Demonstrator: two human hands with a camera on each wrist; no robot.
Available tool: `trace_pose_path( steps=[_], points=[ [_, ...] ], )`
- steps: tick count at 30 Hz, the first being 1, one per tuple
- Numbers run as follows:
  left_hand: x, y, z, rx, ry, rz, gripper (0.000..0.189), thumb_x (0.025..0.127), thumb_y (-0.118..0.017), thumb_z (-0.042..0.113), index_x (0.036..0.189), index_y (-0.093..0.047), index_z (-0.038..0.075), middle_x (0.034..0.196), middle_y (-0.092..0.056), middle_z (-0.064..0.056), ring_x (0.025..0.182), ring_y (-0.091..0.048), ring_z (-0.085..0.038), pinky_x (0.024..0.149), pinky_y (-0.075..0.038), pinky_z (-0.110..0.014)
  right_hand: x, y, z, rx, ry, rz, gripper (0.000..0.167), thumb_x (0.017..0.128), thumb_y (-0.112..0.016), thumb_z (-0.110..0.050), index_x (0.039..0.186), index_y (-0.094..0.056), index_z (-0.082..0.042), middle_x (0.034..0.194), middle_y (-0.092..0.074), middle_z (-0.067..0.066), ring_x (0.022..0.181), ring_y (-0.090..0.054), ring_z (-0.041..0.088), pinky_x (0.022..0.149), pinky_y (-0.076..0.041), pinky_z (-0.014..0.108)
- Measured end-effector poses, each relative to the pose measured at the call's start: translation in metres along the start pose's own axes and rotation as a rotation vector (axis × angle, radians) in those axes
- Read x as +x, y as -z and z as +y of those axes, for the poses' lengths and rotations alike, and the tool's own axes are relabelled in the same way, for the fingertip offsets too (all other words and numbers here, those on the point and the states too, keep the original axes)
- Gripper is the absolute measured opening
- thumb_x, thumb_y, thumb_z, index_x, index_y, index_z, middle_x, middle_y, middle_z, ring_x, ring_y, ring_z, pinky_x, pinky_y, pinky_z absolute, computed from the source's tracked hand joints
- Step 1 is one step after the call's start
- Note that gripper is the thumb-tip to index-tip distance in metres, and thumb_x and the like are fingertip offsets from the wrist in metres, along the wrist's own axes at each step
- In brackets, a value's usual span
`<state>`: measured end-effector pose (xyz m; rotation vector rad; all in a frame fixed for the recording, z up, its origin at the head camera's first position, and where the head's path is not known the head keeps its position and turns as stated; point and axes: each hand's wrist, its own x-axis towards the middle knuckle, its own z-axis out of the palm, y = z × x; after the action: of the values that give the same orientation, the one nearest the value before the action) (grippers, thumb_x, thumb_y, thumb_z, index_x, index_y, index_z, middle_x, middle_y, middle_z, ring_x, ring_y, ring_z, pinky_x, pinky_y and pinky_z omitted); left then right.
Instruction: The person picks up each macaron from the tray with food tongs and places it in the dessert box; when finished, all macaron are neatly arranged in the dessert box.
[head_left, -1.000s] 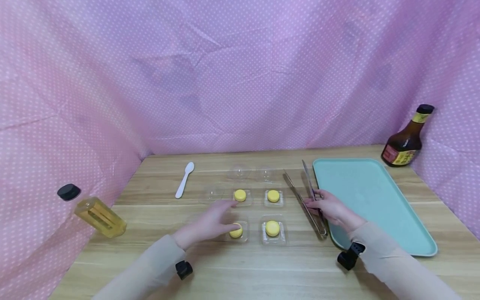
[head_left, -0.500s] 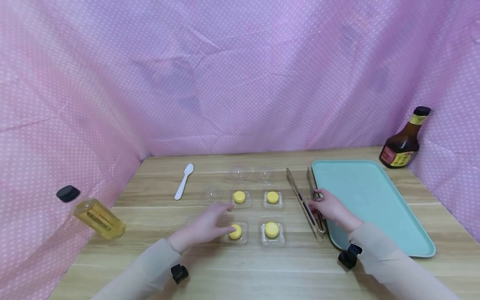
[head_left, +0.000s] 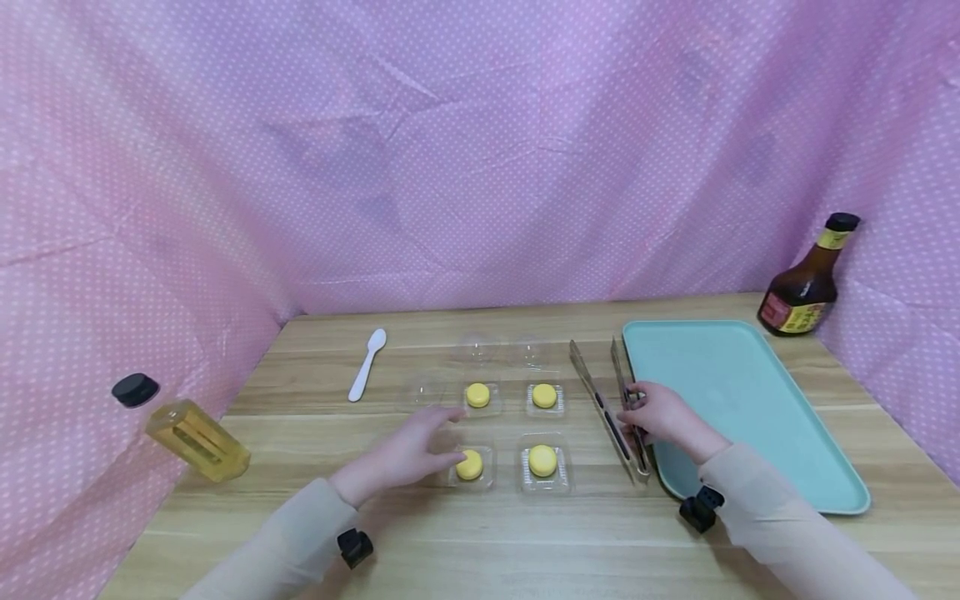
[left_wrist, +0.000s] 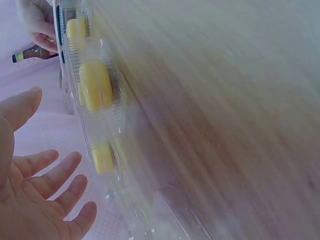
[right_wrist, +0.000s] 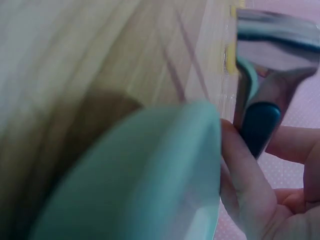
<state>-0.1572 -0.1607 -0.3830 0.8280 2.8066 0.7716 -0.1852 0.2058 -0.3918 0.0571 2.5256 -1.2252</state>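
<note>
Several yellow macarons, among them a front-left one [head_left: 470,466] and a front-right one [head_left: 543,461], sit in small clear plastic boxes [head_left: 544,484] with their lids folded back. My left hand [head_left: 401,454] hovers beside the left boxes, thumb and fingers spread and holding nothing; the left wrist view shows a gap between its fingers and a macaron [left_wrist: 97,86]. With my right hand [head_left: 667,421] I grip the right arm of metal tongs [head_left: 597,400], which are spread, tips pointing to the back. Their bend [right_wrist: 280,52] and dark grip pad show in the right wrist view.
A mint-green tray [head_left: 712,375] lies right of the tongs, its edge close to my right hand. A brown sauce bottle [head_left: 802,292] stands behind it. At the left are a white spoon [head_left: 367,364] and a bottle of yellow liquid [head_left: 198,439]. A pink dotted curtain [head_left: 480,167] encloses the table.
The tongs have turned in my right hand, and their right tip has come down toward the table. My left hand has drawn slightly to the left. The macarons stay in their boxes.
</note>
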Motion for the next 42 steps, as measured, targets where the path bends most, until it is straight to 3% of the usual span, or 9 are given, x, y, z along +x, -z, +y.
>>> trace_pose_path(
  steps=[3,8,16,21,27,37,42],
  points=[
    [-0.001,0.0,-0.002,0.007,0.024,0.004,0.056,0.085,-0.07,0.028,0.132,-0.051,0.004,0.132,-0.055,-0.012,0.128,-0.046,-0.033,0.108,-0.037,-0.05,-0.001,0.0,0.0,-0.066,0.025,0.021,0.06,0.088,-0.06,-0.007,0.136,-0.031,0.016,0.107,-0.059,0.03,0.082,-0.065,0.025,0.062,-0.059,0.036],
    [-0.002,0.001,-0.005,-0.009,0.03,0.02,0.056,0.085,-0.071,0.024,0.133,-0.051,0.004,0.13,-0.057,-0.014,0.124,-0.05,-0.032,0.105,-0.04,-0.05,0.001,-0.004,0.002,-0.131,0.057,0.067,0.058,0.09,-0.058,-0.009,0.135,-0.032,0.016,0.101,-0.061,0.028,0.072,-0.064,0.02,0.058,-0.058,0.033],
    [-0.008,0.006,-0.012,-0.037,0.077,0.044,0.06,0.085,-0.07,0.027,0.133,-0.048,-0.002,0.128,-0.057,-0.018,0.123,-0.05,-0.035,0.104,-0.04,-0.052,0.004,-0.005,0.0,-0.013,-0.006,0.038,0.06,0.091,-0.058,-0.006,0.139,-0.028,0.013,0.103,-0.058,0.027,0.077,-0.065,0.021,0.061,-0.059,0.03],
    [-0.016,0.014,-0.02,-0.039,0.103,0.057,0.061,0.085,-0.07,0.026,0.133,-0.047,-0.004,0.129,-0.055,-0.019,0.123,-0.049,-0.037,0.104,-0.04,-0.052,0.004,-0.003,0.001,0.02,-0.002,0.028,0.061,0.091,-0.058,-0.006,0.14,-0.028,0.013,0.102,-0.057,0.026,0.076,-0.064,0.021,0.062,-0.059,0.03],
    [-0.027,0.024,-0.033,-0.014,0.081,0.086,0.058,0.085,-0.071,0.022,0.132,-0.048,-0.004,0.128,-0.056,-0.02,0.122,-0.049,-0.038,0.104,-0.04,-0.053,-0.001,0.002,-0.001,0.043,0.027,0.029,0.061,0.091,-0.058,-0.008,0.14,-0.028,0.011,0.101,-0.058,0.024,0.075,-0.065,0.021,0.061,-0.059,0.032],
    [-0.045,0.029,-0.056,0.138,-0.001,0.083,0.069,0.074,-0.08,0.028,0.129,-0.052,-0.002,0.128,-0.053,-0.019,0.119,-0.051,-0.036,0.1,-0.043,-0.052,-0.011,0.006,-0.011,0.006,0.113,0.084,0.049,0.092,-0.059,-0.015,0.133,-0.044,0.007,0.104,-0.062,0.021,0.068,-0.063,0.02,0.061,-0.058,0.035],
    [-0.051,0.03,-0.065,0.174,0.027,0.04,0.078,0.069,-0.084,0.03,0.133,-0.05,0.0,0.128,-0.049,-0.024,0.118,-0.048,-0.04,0.097,-0.043,-0.055,-0.017,0.002,-0.019,-0.006,0.177,0.1,0.044,0.092,-0.058,-0.013,0.129,-0.049,0.007,0.107,-0.062,0.023,0.07,-0.063,0.02,0.061,-0.056,0.035]
  ],
)
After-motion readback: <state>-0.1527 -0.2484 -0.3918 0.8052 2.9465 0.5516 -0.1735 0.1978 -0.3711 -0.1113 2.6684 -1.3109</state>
